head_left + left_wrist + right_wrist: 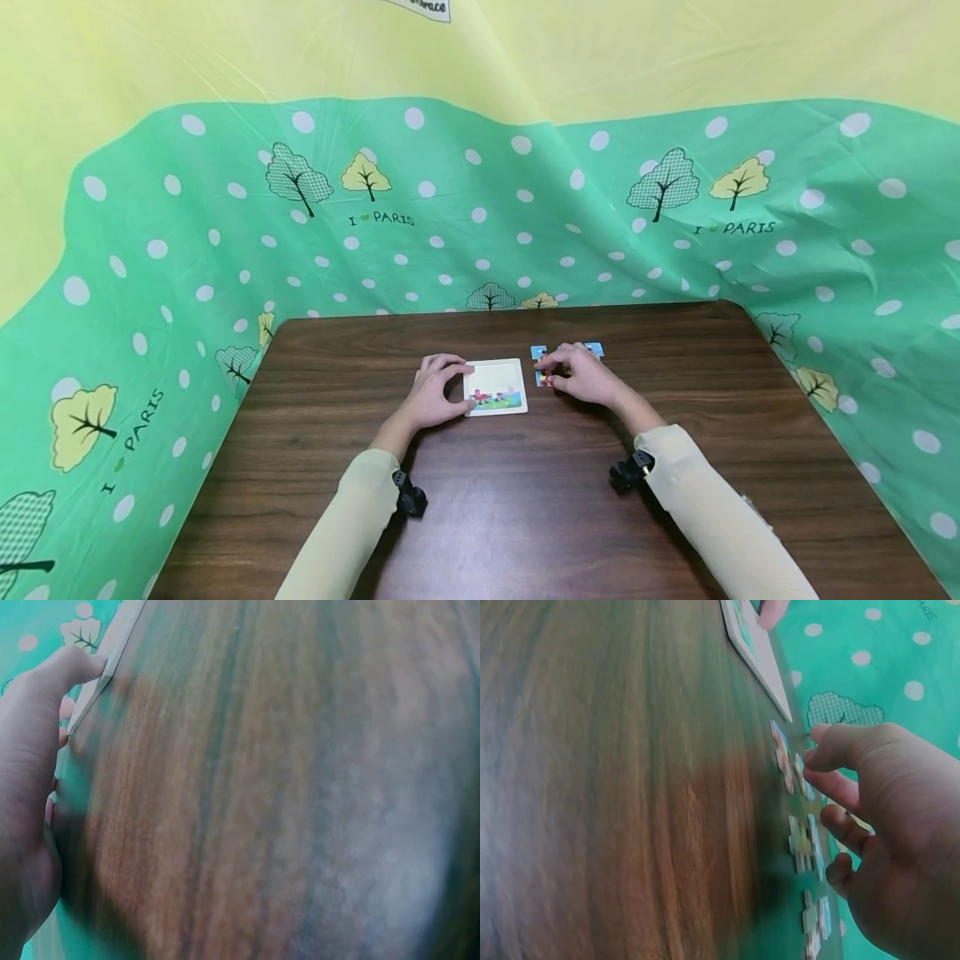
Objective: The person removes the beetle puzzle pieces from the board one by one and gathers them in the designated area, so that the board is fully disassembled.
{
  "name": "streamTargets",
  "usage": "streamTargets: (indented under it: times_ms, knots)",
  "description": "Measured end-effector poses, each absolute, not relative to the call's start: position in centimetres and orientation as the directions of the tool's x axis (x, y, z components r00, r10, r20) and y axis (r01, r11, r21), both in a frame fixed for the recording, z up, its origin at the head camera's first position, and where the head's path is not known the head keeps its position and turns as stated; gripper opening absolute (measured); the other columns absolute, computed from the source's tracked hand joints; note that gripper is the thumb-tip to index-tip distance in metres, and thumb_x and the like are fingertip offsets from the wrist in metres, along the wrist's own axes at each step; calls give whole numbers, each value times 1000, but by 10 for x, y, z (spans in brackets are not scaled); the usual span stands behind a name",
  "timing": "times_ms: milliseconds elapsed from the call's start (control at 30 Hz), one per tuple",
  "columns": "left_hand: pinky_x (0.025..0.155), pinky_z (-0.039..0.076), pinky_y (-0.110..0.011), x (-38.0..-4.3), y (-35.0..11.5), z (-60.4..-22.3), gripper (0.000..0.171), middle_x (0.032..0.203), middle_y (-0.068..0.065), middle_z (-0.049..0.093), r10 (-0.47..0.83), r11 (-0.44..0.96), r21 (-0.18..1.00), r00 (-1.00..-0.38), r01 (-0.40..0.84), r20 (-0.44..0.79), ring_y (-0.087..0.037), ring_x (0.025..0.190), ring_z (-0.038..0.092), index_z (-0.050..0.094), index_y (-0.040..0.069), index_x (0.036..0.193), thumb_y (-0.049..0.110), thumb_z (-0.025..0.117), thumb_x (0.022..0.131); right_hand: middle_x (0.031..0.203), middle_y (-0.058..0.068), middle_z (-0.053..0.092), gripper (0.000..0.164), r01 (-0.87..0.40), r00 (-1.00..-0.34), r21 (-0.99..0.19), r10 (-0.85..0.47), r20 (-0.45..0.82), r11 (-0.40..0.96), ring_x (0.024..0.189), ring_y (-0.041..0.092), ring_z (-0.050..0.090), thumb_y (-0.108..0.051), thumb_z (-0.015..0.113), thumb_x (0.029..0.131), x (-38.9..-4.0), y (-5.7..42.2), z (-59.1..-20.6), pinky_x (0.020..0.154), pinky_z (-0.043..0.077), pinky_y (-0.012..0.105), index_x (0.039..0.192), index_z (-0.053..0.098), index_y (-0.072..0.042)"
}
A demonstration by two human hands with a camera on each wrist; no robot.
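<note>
Left hand [432, 397]: wide grip, thumb and fingers holding puzzle tray [497, 375] by its left side — right hand [587, 377] half-curled over loose pieces [538, 352] on bench [510, 492]; can't tell if one's pinched.

Centre frame, there's the jigsaw tray [495, 373] on the table [510, 508], left hand [437, 393] at its left edge; just to its right, jigsaw pieces [538, 352] lie around the right hand [588, 377]. Behind everything, across the upper frame, hangs the curtain [457, 179].
</note>
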State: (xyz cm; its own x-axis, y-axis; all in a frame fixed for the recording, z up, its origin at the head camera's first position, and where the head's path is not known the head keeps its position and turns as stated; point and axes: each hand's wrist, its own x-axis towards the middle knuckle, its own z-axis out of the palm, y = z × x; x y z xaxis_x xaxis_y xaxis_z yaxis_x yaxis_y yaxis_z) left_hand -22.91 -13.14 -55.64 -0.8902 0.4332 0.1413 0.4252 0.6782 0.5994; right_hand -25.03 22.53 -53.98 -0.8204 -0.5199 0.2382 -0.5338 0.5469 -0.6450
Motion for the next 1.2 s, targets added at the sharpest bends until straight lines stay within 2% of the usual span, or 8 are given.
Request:
streamTargets:
  times_ms: [133, 267, 333, 467, 667, 967, 1100, 1200]
  knots:
    - [125, 35, -70, -228, -131, -556, 50, 159, -14, 58, 445, 683, 585, -884, 437, 140, -43, 154, 40, 77, 18, 141, 32, 83, 93, 113, 10, 78, 29, -521, -827, -641, -521, 213, 564, 99, 27, 52, -7, 77, 98, -246, 216, -535, 83, 41, 37, 125, 86, -14]
    - [123, 36, -70, -228, -130, -556, 46, 160, -15, 57, 439, 689, 579, -887, 436, 146, -44, 154, 39, 79, 17, 137, 30, 80, 93, 115, 14, 76, 32, -487, -838, -663, -518, 172, 568, 99, 30, 51, -2, 74, 95, -238, 201, -518, 85, 41, 38, 124, 85, -8]
    - [124, 36, -70, -228, -129, -556, 45, 162, -16, 57, 428, 689, 586, -892, 425, 144, -44, 155, 39, 79, 16, 136, 30, 80, 93, 117, 11, 76, 30, -506, -820, -676, -542, 185, 535, 100, 26, 49, -7, 73, 98, -241, 199, -524, 85, 41, 36, 125, 85, -11]
    - [129, 33, -69, -228, -129, -555, 50, 167, -15, 54, 411, 694, 596, -902, 404, 132, -44, 158, 38, 78, 14, 137, 36, 83, 93, 119, 10, 78, 29, -523, -805, -684, -558, 201, 508, 99, 25, 50, -10, 73, 100, -246, 192, -529, 84, 42, 37, 126, 84, -13]
    - [130, 33, -69, -228, -129, -555, 54, 164, -15, 57, 406, 691, 597, -902, 408, 146, -45, 157, 39, 76, 12, 134, 39, 86, 88, 114, 1, 77, 30, -548, -808, -639, -540, 236, 540, 99, 19, 51, -14, 74, 100, -267, 184, -567, 84, 40, 33, 127, 84, -21]
    - [129, 35, -69, -230, -126, -559, 59, 160, -17, 56, 368, 714, 582, -916, 389, 161, -47, 154, 38, 77, 15, 138, 41, 85, 86, 108, 1, 71, 30, -544, -819, -632, -512, 259, 552, 104, 20, 54, -18, 79, 96, -260, 163, -567, 91, 42, 35, 125, 85, -20]
    - [129, 35, -68, -230, -126, -560, 64, 160, -20, 55, 360, 714, 584, -918, 386, 167, -48, 153, 38, 76, 12, 141, 40, 85, 85, 111, 0, 71, 34, -513, -839, -614, -501, 212, 599, 109, 21, 57, -22, 82, 94, -263, 158, -576, 98, 45, 41, 128, 84, -23]
    - [128, 37, -67, -230, -125, -560, 66, 160, -21, 55, 350, 713, 587, -920, 385, 178, -48, 152, 39, 75, 9, 142, 40, 84, 84, 110, 1, 71, 37, -510, -842, -599, -499, 204, 617, 106, 21, 58, -23, 84, 93, -263, 154, -579, 97, 45, 42, 130, 84, -22]
